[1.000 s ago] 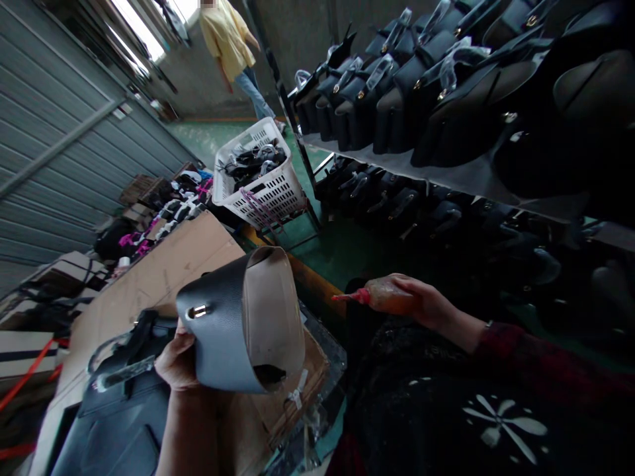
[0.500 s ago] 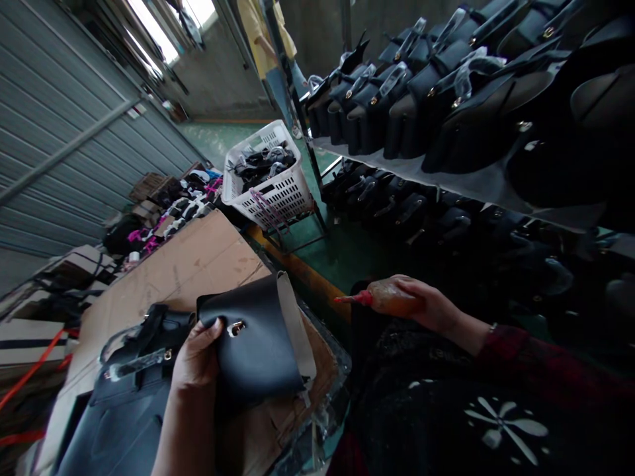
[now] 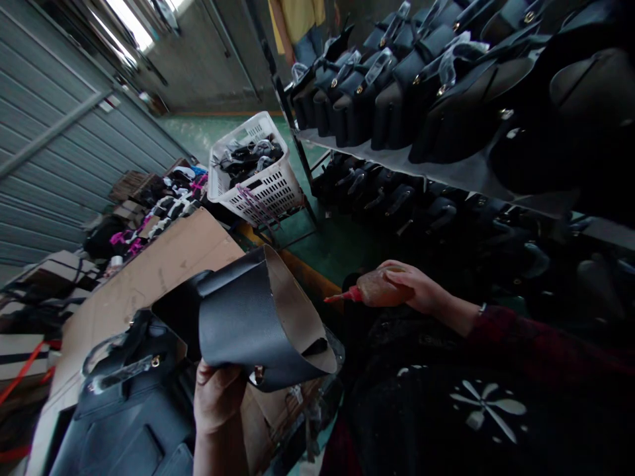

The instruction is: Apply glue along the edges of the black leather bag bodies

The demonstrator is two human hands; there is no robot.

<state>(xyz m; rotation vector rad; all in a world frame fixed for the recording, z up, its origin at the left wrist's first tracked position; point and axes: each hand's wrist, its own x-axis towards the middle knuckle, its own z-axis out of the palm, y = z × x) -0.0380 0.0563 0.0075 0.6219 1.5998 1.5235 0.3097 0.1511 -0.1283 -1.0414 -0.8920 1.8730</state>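
The left hand (image 3: 217, 395) gripped a curled black leather flap (image 3: 248, 330), its pale lining facing right; the right hand (image 3: 404, 287) clasped a glue bottle (image 3: 373, 291).

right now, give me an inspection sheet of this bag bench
surface: brown cardboard sheet covers the bench.
job's things: curled black leather panel with grey lining held up; amber squeeze bottle with red nozzle; black handbag with clear-wrapped handle lying on the bench.
clutter: pink and black pieces at the far end.
grippers: left hand grips the panel's lower edge; right hand holds the bottle, nozzle pointing at the panel.
cables: orange strap at left.
surroundings: white plastic basket; shelves of black handbags; a person in yellow.
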